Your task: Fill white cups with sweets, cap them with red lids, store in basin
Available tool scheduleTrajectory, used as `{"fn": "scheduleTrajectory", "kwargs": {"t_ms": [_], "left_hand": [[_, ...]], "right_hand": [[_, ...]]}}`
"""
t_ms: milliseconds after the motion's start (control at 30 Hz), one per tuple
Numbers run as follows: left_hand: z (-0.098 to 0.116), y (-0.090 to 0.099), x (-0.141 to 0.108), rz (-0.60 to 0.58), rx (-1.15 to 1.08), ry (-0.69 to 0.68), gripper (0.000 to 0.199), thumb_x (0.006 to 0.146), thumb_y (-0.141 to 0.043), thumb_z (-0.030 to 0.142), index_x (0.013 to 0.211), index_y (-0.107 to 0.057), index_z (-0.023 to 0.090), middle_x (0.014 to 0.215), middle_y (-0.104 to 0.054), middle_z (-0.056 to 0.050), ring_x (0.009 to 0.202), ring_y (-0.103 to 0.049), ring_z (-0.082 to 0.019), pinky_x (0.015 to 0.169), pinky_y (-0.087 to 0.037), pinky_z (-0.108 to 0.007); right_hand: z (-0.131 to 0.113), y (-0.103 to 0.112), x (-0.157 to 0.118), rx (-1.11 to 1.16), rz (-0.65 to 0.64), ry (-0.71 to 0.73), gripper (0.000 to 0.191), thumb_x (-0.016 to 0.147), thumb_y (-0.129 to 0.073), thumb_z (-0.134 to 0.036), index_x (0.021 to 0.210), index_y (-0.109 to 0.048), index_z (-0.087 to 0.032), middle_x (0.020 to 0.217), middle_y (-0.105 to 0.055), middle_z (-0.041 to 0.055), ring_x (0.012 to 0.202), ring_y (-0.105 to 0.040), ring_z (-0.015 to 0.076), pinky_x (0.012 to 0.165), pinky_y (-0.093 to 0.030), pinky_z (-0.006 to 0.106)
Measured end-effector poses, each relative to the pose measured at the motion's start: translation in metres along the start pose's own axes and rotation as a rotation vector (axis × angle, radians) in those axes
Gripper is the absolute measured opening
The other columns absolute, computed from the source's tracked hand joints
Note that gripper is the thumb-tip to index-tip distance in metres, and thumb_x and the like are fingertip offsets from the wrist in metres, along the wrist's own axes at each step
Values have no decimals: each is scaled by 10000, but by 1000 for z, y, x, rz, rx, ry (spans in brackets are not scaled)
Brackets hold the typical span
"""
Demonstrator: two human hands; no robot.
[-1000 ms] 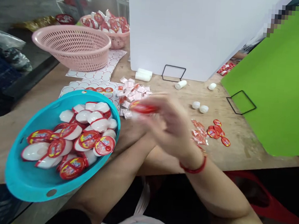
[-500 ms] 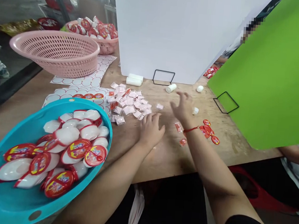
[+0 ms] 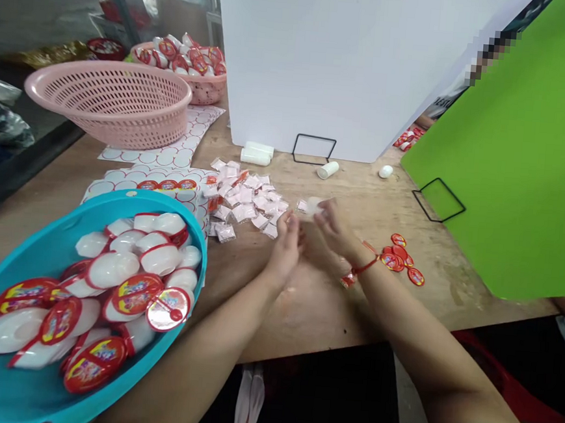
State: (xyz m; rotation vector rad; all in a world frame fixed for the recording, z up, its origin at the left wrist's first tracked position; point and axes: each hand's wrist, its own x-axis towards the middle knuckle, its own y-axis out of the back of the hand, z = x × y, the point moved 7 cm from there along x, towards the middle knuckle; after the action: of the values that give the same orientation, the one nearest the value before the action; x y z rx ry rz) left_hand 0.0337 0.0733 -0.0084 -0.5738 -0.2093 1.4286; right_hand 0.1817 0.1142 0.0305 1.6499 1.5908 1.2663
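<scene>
Wooden bench (image 3: 322,325); teal plastic basin (image 3: 117,197) of red-labelled white cups (image 3: 111,270) at your left; sachet pile (image 3: 244,202) ahead; left hand (image 3: 287,248) and right hand (image 3: 335,227) close together — pale sachet (image 3: 309,206) between them, grip blurred, cannot tell; light, soft, slippery — pinch by its edge.

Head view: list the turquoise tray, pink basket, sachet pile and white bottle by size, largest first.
Turquoise tray and pink basket first, unranked, since the tray sits nearer the camera; then the sachet pile; then the white bottle.
</scene>
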Motion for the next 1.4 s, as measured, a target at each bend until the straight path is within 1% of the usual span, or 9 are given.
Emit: {"fn": "scheduleTrajectory", "kwargs": {"t_ms": [67, 167, 333, 500, 733, 1000, 1100, 1233, 1400], "left_hand": [[1, -3, 1, 20, -348, 117, 493, 1008, -367, 630, 1288, -543, 263, 1145, -691, -60, 1046, -693, -170, 898, -551, -279], [10, 3, 5, 93, -569, 151, 491, 1011, -380, 619, 1010, -630, 196, 893, -704, -28, 836, -706, -136, 786, -553, -223], [18, 18, 13, 191, -624, 139, 490, 1000, -409, 617, 831, -574, 187, 681, -625, 16, 597, -622, -113, 628, -526, -228], [19, 24, 15, 230, -451, 108, 541, 1002, -349, 636, 785, -565, 190, 619, -591, 5, 553, -609, -117, 543, -477, -212], [12, 31, 16, 264, -75, 99, 653, 881, -407, 812, 911, -609, 192, 627, -605, -4, 479, -606, -133, 434, -407, -212], [17, 10, 6, -28, 89, -20, 580, 811, -606, 759, 1043, -508, 236, 720, -632, 28, 462, -590, -118, 402, -376, -198], [14, 4, 2, -91, 114, 16, 514, 769, -732, 622, 1015, -482, 247, 798, -622, 42, 476, -614, -117, 386, -392, -198], [11, 2, -1, -62, -21, 85, 477, 775, -660, 643, 953, -498, 231, 770, -577, 44, 471, -624, -126, 372, -396, -204], [9, -7, -9, -81, -114, 208, 451, 702, -634, 606, 873, -520, 204, 677, -543, 37, 440, -591, -134, 349, -362, -213]], "right_hand": [[-60, -12, -17, 54, -46, 292, 231, 1012, -500, -401, 1113, -619, -230, 1087, -599, 105, 1029, -547, 274, 931, -486, 456], [-96, -21, -34, 82, -63, 371, 298, 1025, -481, -378, 1249, -580, -207, 1159, -640, 130, 1103, -560, 295, 1004, -436, 514], [-46, -24, -10, 424, 79, 146, 355, 1021, -474, -431, 1284, -577, -216, 1149, -688, 97, 1062, -643, 230, 951, -514, 398], [26, -38, 39, 204, 89, -202, 178, 838, -682, -196, 1007, -724, -161, 1088, -710, 128, 982, -672, 247, 937, -531, 404], [-27, -10, 20, 406, 151, -6, 157, 962, -596, -299, 1034, -700, -206, 1008, -739, 70, 902, -698, 195, 838, -570, 347], [-85, 16, -5, 216, 76, 260, 168, 870, -674, -218, 718, -739, -189, 975, -645, 89, 881, -633, 193, 812, -543, 346], [-68, 26, -14, 293, -117, 208, 193, 901, -637, -294, 797, -769, -199, 1039, -652, 82, 868, -652, 172, 781, -549, 305], [7, 52, -38, 118, -84, -296, 275, 885, -671, -380, 1082, -755, -208, 1101, -736, 80, 838, -703, 184, 738, -551, 292], [74, 57, -59, -314, -131, -548, 170, 737, -714, -146, 879, -802, -183, 908, -793, 115, 896, -733, 283, 808, -538, 351]]}}
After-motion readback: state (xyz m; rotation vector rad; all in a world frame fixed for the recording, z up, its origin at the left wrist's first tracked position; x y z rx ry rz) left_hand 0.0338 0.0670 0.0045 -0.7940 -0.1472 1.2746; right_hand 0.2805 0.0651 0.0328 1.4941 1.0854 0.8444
